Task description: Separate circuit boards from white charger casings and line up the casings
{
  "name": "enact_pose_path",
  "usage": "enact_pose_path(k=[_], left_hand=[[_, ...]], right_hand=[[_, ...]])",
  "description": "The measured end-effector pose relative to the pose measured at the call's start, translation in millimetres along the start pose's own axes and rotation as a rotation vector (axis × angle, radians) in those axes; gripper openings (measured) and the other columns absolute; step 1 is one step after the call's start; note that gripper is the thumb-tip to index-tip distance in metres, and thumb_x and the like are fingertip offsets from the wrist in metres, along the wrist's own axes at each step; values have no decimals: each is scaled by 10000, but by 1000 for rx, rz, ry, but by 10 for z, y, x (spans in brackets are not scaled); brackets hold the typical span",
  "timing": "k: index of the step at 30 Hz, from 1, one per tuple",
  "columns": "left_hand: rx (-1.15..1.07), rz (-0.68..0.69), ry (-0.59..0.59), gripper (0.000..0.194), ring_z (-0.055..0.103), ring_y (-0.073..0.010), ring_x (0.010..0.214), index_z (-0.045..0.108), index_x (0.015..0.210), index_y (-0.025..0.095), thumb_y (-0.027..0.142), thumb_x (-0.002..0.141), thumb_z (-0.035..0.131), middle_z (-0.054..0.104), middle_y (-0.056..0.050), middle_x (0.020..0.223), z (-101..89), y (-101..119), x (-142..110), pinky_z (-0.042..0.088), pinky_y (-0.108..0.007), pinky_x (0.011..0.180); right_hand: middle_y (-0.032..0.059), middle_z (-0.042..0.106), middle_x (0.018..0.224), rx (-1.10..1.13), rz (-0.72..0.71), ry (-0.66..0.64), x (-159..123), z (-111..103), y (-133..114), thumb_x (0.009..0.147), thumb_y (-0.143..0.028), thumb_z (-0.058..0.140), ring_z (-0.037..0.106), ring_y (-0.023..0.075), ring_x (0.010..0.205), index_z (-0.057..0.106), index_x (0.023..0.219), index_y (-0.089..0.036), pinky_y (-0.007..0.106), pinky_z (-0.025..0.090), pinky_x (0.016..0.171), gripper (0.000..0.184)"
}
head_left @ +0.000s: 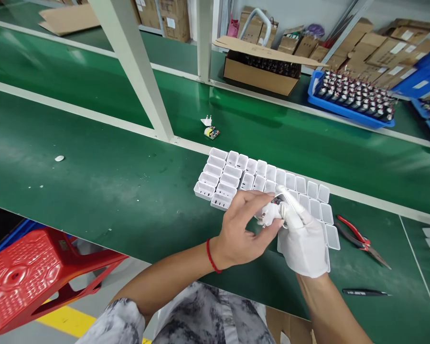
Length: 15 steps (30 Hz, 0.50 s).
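Note:
My bare left hand, a red cord on its wrist, pinches a small white plug part above the green bench. My right hand wears a white glove and is closed round the same part; a thin white piece sticks up from its fingers. Both hands hover over rows of several empty white charger housings laid side by side. What sits inside the held part is mostly hidden by the fingers.
Red-handled pliers and black tweezers lie right of the hands. A loose plug and circuit board sit by the frame post. Behind are an open carton and a blue tray of parts. A red stool stands lower left.

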<state>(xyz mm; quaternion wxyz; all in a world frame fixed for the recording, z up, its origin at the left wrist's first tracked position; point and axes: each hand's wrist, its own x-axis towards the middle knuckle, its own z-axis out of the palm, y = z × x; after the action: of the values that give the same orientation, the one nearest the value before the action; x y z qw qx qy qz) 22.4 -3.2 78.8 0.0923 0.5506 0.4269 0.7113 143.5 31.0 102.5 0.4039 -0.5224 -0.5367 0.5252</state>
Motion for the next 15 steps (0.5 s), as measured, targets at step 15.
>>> enact_pose_path(k=[15], left_hand=[[-144, -229, -114, 327, 640, -153, 812, 618, 1023, 189, 401, 827, 772, 651, -41, 920, -18, -95, 109, 551, -263, 688]], right_hand=[[51, 629, 1382, -147, 31, -549, 207, -351, -187, 742, -525, 823, 624, 300, 1228, 442, 1494, -372, 432, 551, 1010, 857]])
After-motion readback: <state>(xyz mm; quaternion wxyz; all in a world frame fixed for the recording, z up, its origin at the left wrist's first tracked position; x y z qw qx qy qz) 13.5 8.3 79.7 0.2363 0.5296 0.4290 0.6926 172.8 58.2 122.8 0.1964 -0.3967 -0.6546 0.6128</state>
